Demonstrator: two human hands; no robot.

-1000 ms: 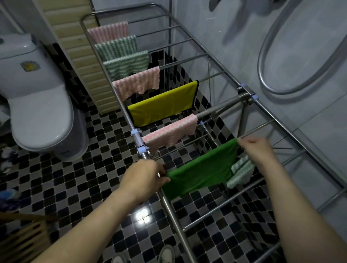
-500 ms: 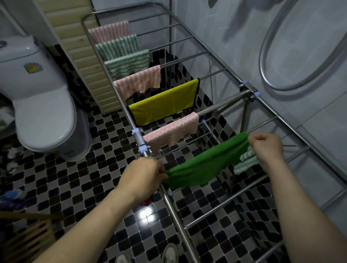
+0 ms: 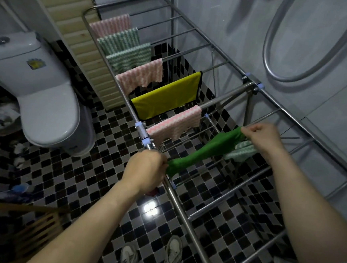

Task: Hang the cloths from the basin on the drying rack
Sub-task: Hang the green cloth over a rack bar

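A metal drying rack [image 3: 185, 207] runs from near my feet to the far wall. A solid green cloth [image 3: 204, 149] is stretched across it, bunched into a narrow band. My left hand [image 3: 144, 170] grips its near end at the rack's left rail. My right hand [image 3: 265, 138] grips the far end, together with a pale green wavy cloth [image 3: 240, 152] that hangs under my fist. Several cloths hang on the farther bars: pink wavy [image 3: 175, 125], yellow [image 3: 166, 99], pink [image 3: 140, 77] and green wavy ones [image 3: 130, 59]. No basin is in view.
A white toilet [image 3: 44, 100] stands to the left on the black-and-white tiled floor. A slatted wooden panel [image 3: 80, 34] leans behind the rack. A wooden crate edge [image 3: 11, 226] is at the lower left. The tiled wall with a looped hose [image 3: 299, 48] borders the rack's right side.
The green cloth has gone from a wide hanging sheet to a tight, stretched band. My right hand rose and moved right; my left hand stayed at the rail.
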